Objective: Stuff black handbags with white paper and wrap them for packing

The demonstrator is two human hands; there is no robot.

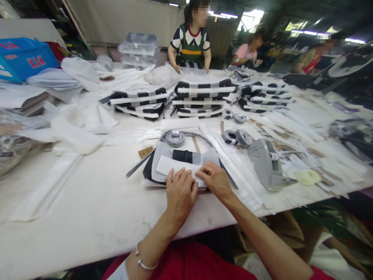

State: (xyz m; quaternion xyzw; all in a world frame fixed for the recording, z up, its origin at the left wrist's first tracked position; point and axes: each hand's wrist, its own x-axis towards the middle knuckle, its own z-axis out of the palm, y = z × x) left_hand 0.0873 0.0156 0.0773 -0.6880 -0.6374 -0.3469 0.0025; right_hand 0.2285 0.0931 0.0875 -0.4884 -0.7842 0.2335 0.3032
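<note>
A black handbag (148,171) lies before me, partly covered by grey-white wrapping and a folded white foam sheet (168,166). A dark buckle strap (183,156) shows above the foam, and a wrapped handle (204,137) arches behind. My left hand (181,191) rests on the foam's front edge, fingers laid over it and slightly bent. Beside it, my right hand (216,180) is closed in a pinch at the foam's right part; the fingertips hide exactly what they grip. A coiled wrapped strap (175,138) sits at the bag's top edge.
A grey tape dispenser (262,161) stands to the right, near white foam strips (239,175). Stacked wrapped bags (201,102) line the far side, with a co-worker (190,42) behind them. Foam sheets (72,128) and a blue box (26,58) are at left.
</note>
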